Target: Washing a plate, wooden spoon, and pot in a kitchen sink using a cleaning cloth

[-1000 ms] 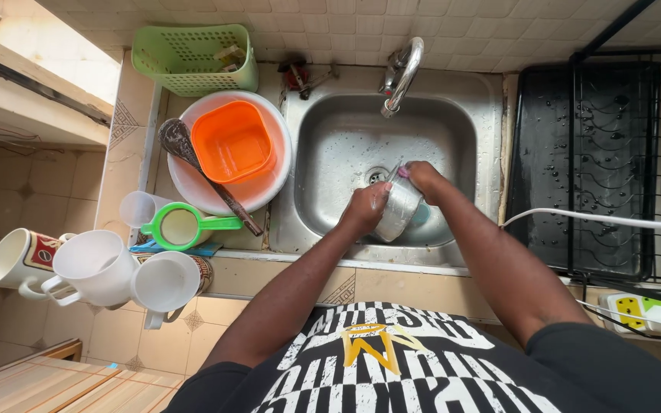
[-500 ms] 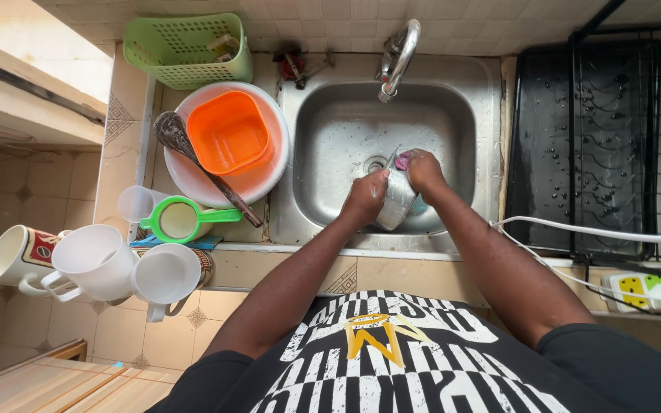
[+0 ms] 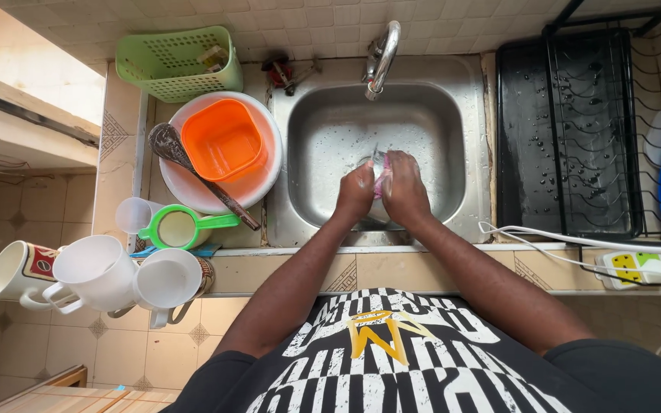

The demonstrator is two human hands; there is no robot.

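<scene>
Fingers of your left hand (image 3: 356, 193) and right hand (image 3: 405, 188) clenched together on pink cloth (image 3: 381, 182), low in sink (image 3: 323, 122), below tap (image 3: 380, 53). Cloth pinched between both palms, mostly hidden (only pink sliver shows). Progress, judged: washing barely begun. Mugs (image 3: 93, 274), strainer (image 3: 181, 227), orange bowl (image 3: 222, 139), ladle (image 3: 193, 172) wait on tabletop (image 3: 120, 115) left of sink; rack (image 3: 568, 130) on right holds little.
</scene>
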